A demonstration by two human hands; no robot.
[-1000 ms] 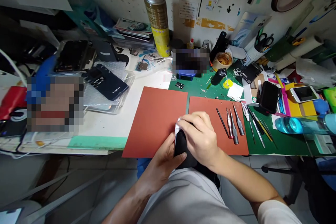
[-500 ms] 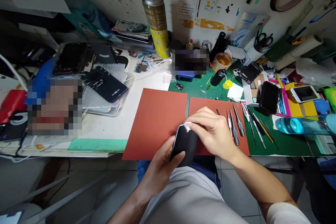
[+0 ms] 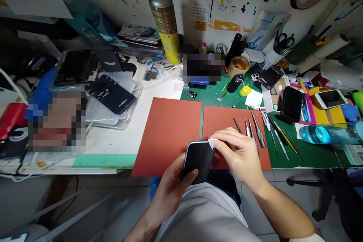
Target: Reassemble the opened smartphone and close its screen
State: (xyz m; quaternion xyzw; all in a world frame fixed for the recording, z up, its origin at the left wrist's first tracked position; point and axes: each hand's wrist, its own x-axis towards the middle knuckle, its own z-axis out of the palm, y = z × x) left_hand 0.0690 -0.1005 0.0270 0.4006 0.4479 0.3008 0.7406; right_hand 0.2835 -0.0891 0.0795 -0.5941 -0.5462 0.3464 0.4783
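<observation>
A dark smartphone [image 3: 200, 159] with a light blue edge is tilted over the front edge of the bench. My left hand [image 3: 177, 183] grips its left side, the thumb lying across the dark face. Between the thumb and fingers of my right hand [image 3: 238, 155] is a small white wipe [image 3: 211, 143], pressed to the phone's top right corner. Behind the phone lie two reddish-brown mats, a left mat [image 3: 170, 132] and a right mat [image 3: 218, 121]. Screwdrivers [image 3: 258, 132] and other slim tools rest on the right mat, just beyond my right hand.
At the back stands a yellow spray can [image 3: 167, 26]. A dark blue phone back [image 3: 112, 94] lies on bubble wrap at left. On the right are tweezers [image 3: 279, 140], a black phone [image 3: 291, 104], a white phone [image 3: 330, 99] and a blue bottle [image 3: 329, 134].
My right hand with the wipe has moved right and slightly down, from the middle of the phone's top edge to its right corner. The left hand keeps its grip.
</observation>
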